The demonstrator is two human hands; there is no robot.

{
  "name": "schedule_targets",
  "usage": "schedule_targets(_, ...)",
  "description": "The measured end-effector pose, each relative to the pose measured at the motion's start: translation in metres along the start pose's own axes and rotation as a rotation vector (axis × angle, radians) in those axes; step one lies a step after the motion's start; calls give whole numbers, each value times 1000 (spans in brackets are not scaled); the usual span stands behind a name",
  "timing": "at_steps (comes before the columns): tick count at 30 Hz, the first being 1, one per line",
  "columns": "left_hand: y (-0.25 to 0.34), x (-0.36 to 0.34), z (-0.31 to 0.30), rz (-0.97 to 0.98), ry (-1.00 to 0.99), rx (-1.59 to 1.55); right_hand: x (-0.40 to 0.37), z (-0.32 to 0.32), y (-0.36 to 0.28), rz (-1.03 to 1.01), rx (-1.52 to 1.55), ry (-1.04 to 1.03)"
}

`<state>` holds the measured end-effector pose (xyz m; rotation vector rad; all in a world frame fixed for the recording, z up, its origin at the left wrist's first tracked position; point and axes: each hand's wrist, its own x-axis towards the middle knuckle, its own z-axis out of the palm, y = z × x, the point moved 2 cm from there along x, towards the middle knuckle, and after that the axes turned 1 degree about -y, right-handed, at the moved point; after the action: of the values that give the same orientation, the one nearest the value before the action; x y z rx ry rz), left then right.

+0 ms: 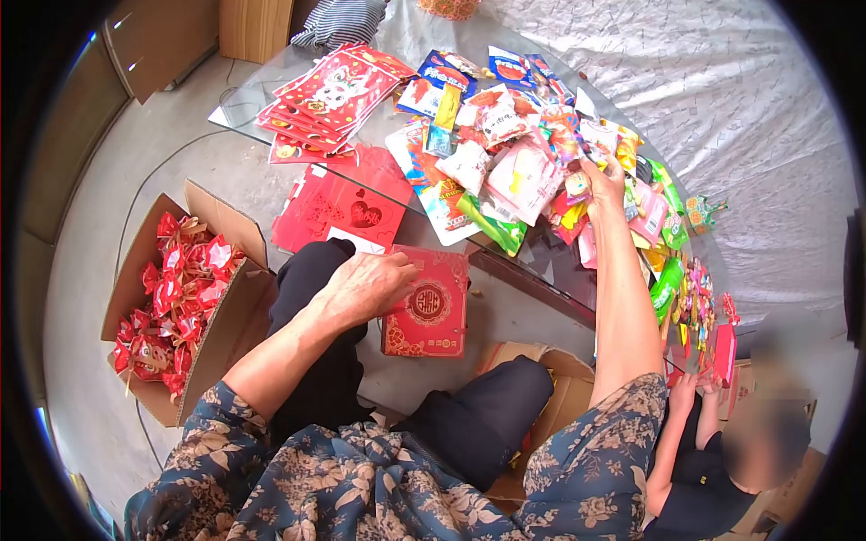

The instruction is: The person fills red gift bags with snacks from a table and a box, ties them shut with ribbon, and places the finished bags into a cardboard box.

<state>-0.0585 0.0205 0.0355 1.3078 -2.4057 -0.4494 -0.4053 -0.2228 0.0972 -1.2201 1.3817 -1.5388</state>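
Note:
My left hand [372, 287] is closed on the upper left edge of a red gift box [426, 311] with a round dark emblem, held above the floor near my knees. Out over the glass table, my right hand [606, 187] reaches into a heap of snack packets. Its fingers are bent around a small colourful snack packet [577, 187], partly hidden by the hand. Close by lie a pale pink packet [526, 180], a white packet [466, 167] and a green packet [492, 225].
Red printed bags [336, 95] are stacked on the glass table [248, 104]. Red boxes with hearts [336, 215] lie below its edge. A cardboard carton [221, 334] of red-wrapped items stands at left. Another person [713, 469] works at right beside piled candies [696, 302].

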Motion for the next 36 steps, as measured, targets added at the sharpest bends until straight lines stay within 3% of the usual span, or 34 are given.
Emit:
schedule_targets(1, -1, 1, -1, -4, -18, 0, -2, -3, 3, -3, -16, 60)
schedule_targets(2, 0, 2, -3, -7, -32, 5, -16, -6, -14, 117, -57, 81)
schedule_targets(6, 10, 7, -4, -13, -58, -4, -29, -40, -23, 101, -132, 79)
schedule_targets(10, 18, 12, 6, 43, -7, 14, -60, -73, -52, 26, -83, -20)
schedule_targets(19, 37, 24, 29, 145, -55, 68, -125, -190, -48, -91, -15, -17)
schedule_targets(25, 42, 23, 31, 83, -112, 63, -268, -257, -19, -151, -31, 327)
schedule_targets(29, 40, 22, 28, 62, -124, 46, -364, -341, 98, 199, -12, 528)
schedule_targets(32, 41, 22, 25, 45, -98, -2, -433, -358, 170, 608, -7, 585)
schedule_targets(36, 40, 22, 25, 92, -95, 23, -491, -356, 265, 843, -33, 488)
